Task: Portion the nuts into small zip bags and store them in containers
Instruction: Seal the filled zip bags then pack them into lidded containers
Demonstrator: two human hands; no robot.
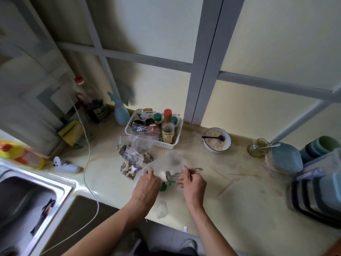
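Observation:
My left hand (146, 183) and my right hand (191, 180) both grip a large clear plastic bag (171, 161) on the counter, each at one side of its mouth. Something pale, metallic and green shows through the bag between my hands; it is too blurred to name. Just left of the bag lie small zip bags of mixed nuts (132, 159) with red seal strips, piled together. Stacked blue and grey containers (317, 189) stand at the right end of the counter.
A white basket (177, 140) of bottles stands behind the nut bags. A bowl of oats with a black spoon (217, 140) and a glass jar (257, 147) sit further right. A steel sink (33, 193) lies left, and a white cable (88, 163) crosses the counter.

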